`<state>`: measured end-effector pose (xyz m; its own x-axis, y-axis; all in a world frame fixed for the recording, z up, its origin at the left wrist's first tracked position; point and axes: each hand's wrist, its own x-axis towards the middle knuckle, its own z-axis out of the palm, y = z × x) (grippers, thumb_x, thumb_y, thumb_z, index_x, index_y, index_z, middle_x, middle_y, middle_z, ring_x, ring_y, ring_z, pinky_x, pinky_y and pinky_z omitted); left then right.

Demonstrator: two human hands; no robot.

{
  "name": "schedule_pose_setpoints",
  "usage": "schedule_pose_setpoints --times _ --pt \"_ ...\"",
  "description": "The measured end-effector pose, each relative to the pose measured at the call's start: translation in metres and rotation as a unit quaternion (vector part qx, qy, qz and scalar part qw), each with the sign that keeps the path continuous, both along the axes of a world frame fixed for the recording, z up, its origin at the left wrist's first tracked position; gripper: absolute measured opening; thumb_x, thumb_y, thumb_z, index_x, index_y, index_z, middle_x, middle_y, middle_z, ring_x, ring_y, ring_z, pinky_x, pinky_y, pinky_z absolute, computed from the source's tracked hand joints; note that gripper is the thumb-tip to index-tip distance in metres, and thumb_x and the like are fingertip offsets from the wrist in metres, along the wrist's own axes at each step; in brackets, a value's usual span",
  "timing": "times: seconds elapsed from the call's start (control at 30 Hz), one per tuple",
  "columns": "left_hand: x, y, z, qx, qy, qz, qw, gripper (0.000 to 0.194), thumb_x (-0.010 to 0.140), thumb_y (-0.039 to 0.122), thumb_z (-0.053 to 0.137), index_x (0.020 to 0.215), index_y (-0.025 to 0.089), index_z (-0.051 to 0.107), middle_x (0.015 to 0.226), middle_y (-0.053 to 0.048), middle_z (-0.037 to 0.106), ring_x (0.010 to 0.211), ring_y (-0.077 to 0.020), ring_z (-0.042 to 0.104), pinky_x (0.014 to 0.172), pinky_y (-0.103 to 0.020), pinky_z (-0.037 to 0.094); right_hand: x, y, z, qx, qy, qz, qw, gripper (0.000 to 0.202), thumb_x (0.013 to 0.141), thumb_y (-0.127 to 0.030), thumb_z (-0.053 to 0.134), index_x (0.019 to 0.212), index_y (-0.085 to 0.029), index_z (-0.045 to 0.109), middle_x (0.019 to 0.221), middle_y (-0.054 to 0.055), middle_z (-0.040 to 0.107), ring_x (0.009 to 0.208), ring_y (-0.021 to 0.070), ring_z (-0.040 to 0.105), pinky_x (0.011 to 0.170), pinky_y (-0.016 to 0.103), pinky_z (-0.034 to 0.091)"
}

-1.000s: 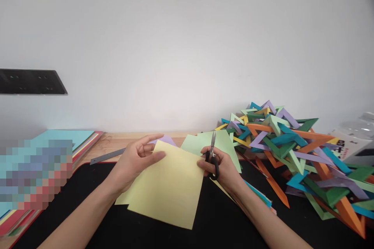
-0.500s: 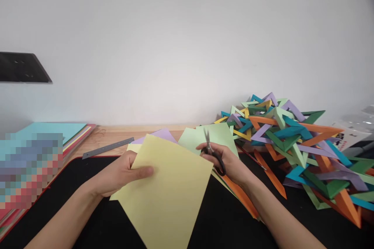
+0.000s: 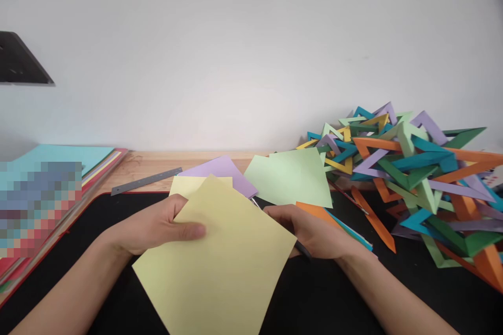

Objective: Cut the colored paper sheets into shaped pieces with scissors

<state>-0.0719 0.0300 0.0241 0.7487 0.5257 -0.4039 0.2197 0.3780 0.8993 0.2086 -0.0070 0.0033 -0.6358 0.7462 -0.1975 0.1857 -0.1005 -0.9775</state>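
My left hand (image 3: 165, 227) pinches a pale yellow sheet of paper (image 3: 228, 267), thumb flat on top and the fingers hidden beneath. The sheet is tilted towards me, one corner pointing at the wall. At its right edge, my right hand (image 3: 310, 230) is closed round a pair of scissors. A bit of the black scissor handle (image 3: 302, 250) shows under the palm, and a sliver of metal blade (image 3: 254, 201) peeks out past the sheet's upper right edge. The rest of the scissors is hidden behind the paper and fingers, so I cannot tell whether the blades touch it.
Purple (image 3: 223, 170) and light green sheets (image 3: 291, 175) lie behind my hands, near a metal ruler (image 3: 147, 181). Folded paper shapes (image 3: 416, 167) are heaped at the right. Coloured paper (image 3: 78, 154) is stacked at the left. An orange strip (image 3: 375, 222) rests on the black mat (image 3: 129, 293).
My right hand has lowered the scissors from above the sheet's right corner to behind its edge. The yellow sheet has turned slightly, and the whole view has shifted.
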Motion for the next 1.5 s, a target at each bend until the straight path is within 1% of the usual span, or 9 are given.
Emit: schedule_pose_setpoints --times 0.13,0.27,0.5,0.67,0.87,1.07,1.17,1.33,1.5 --pt "0.0007 0.0001 -0.0016 -0.025 -0.004 -0.002 1.000 0.028 0.083 0.027 0.066 0.111 0.028 0.068 0.104 -0.005 0.074 0.090 -0.0234 0.071 0.078 -0.031 0.055 -0.0025 -0.0026 0.0046 -0.008 -0.023 -0.008 1.000 0.019 0.066 -0.004 0.053 0.080 -0.018 0.054 0.073 -0.005 0.057 0.065 0.0095 0.051 0.054 0.018 0.034" --pt "0.0004 0.0005 -0.0030 -0.034 -0.009 0.012 0.999 0.032 0.082 0.025 0.067 0.114 0.030 0.066 0.103 -0.004 0.074 0.097 -0.0239 0.069 0.082 -0.032 0.054 -0.0028 -0.0024 0.0032 -0.009 -0.041 -0.020 0.999 0.017 0.066 -0.006 0.053 0.077 -0.019 0.053 0.069 -0.006 0.056 0.062 0.0092 0.049 0.053 0.019 0.032" --pt "0.0009 -0.0001 -0.0039 -0.043 -0.014 0.005 0.999 0.025 0.082 0.026 0.067 0.107 0.026 0.071 0.097 -0.006 0.075 0.096 -0.0255 0.069 0.081 -0.034 0.055 -0.0051 -0.0029 0.0030 0.002 -0.068 -0.016 0.998 0.016 0.067 -0.008 0.052 0.078 -0.019 0.055 0.070 -0.004 0.055 0.061 0.0090 0.044 0.055 0.021 0.031" --pt "0.0017 -0.0015 -0.0022 -0.051 -0.019 0.009 0.998 0.025 0.082 0.024 0.066 0.107 0.026 0.071 0.096 -0.006 0.075 0.087 -0.0231 0.072 0.080 -0.034 0.055 -0.0036 -0.0029 0.0016 -0.003 -0.068 -0.012 0.998 0.016 0.067 -0.008 0.053 0.078 -0.020 0.054 0.071 -0.004 0.056 0.062 0.0095 0.045 0.055 0.021 0.031" --pt "0.0022 -0.0016 -0.0019 -0.057 -0.030 0.009 0.998 0.029 0.083 0.023 0.066 0.111 0.027 0.068 0.105 -0.006 0.073 0.089 -0.0232 0.071 0.081 -0.034 0.055 -0.0054 -0.0009 0.0019 0.004 -0.083 -0.018 0.996 0.016 0.066 -0.009 0.055 0.078 -0.019 0.056 0.071 -0.004 0.057 0.062 0.0095 0.044 0.057 0.021 0.033" --pt "0.0026 -0.0025 -0.0037 -0.056 -0.032 0.012 0.998 0.030 0.083 0.023 0.065 0.113 0.026 0.067 0.107 -0.007 0.073 0.091 -0.0239 0.071 0.081 -0.034 0.055 -0.0059 -0.0032 0.0004 -0.009 -0.083 -0.028 0.996 0.011 0.065 -0.010 0.053 0.072 -0.019 0.052 0.064 -0.006 0.052 0.055 0.0077 0.041 0.052 0.020 0.029" --pt "0.0024 -0.0024 -0.0035 -0.063 -0.039 0.011 0.997 0.030 0.083 0.022 0.065 0.113 0.026 0.067 0.108 -0.007 0.072 0.092 -0.0243 0.070 0.081 -0.034 0.055 -0.0059 -0.0032 -0.0003 -0.016 -0.081 -0.032 0.996 0.010 0.064 -0.013 0.054 0.071 -0.019 0.052 0.062 -0.006 0.053 0.054 0.0076 0.042 0.051 0.019 0.029" --pt "0.0024 -0.0028 -0.0019 -0.063 -0.028 0.015 0.998 0.037 0.081 0.024 0.067 0.119 0.026 0.063 0.108 -0.008 0.072 0.091 -0.0258 0.070 0.080 -0.036 0.055 -0.0076 -0.0031 0.0012 -0.024 -0.091 -0.039 0.995 0.010 0.065 -0.014 0.053 0.073 -0.019 0.056 0.061 -0.005 0.055 0.051 0.0079 0.045 0.048 0.019 0.028" --pt "0.0034 -0.0027 -0.0012 -0.053 -0.027 0.008 0.998 0.040 0.080 0.026 0.068 0.120 0.026 0.063 0.107 -0.008 0.073 0.092 -0.0265 0.070 0.080 -0.037 0.055 -0.0084 -0.0040 0.0013 -0.032 -0.098 -0.063 0.993 0.008 0.063 -0.015 0.051 0.069 -0.019 0.055 0.059 -0.005 0.056 0.048 0.0087 0.048 0.044 0.019 0.028"
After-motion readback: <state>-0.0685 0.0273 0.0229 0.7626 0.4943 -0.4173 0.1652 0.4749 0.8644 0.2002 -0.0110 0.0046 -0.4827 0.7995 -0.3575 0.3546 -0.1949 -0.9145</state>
